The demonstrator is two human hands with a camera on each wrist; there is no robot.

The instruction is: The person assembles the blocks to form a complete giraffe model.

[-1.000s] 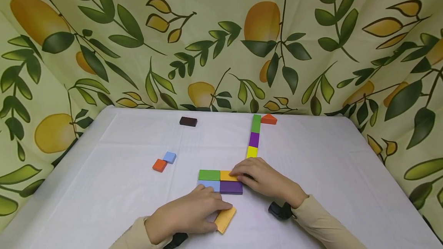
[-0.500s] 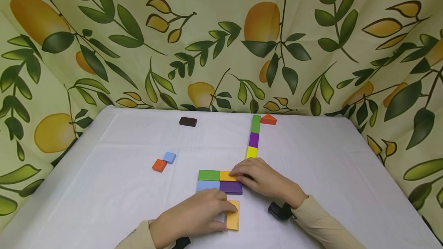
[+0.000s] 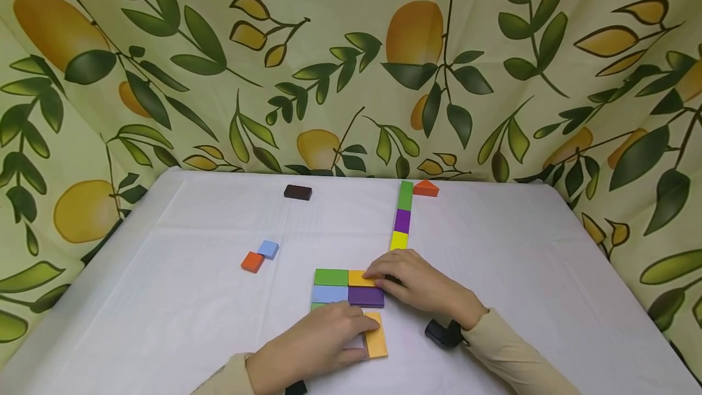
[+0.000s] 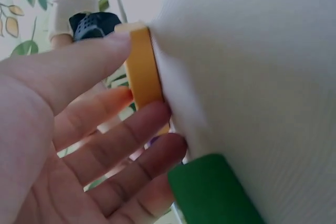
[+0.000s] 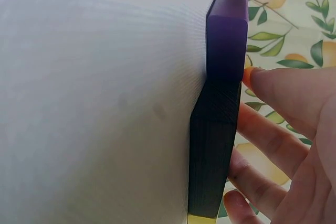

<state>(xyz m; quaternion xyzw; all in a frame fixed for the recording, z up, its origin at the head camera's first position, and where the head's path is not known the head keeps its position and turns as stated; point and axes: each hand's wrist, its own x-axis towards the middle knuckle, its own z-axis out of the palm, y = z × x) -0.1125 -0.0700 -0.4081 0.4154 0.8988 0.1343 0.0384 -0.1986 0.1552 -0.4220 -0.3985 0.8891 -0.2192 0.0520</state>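
Observation:
My left hand pinches a flat orange block between thumb and fingertips, low over the white cloth in front of the block group. In the left wrist view, the block stands edge-on beside the thumb, with a green block below the fingers. The group has a green block, a light blue block, a purple block and another orange block. My right hand rests its fingertips there. In the right wrist view, its fingers lie along a black block beside the purple one.
A line of green, purple and yellow blocks runs back from my right hand. A red triangular block lies beside its far end. Further left are a dark block, a blue block and a red block.
My left hand has moved right and slightly away from me, turning the orange block from slanted to nearly in line with the group's right side. The right hand has stayed still.

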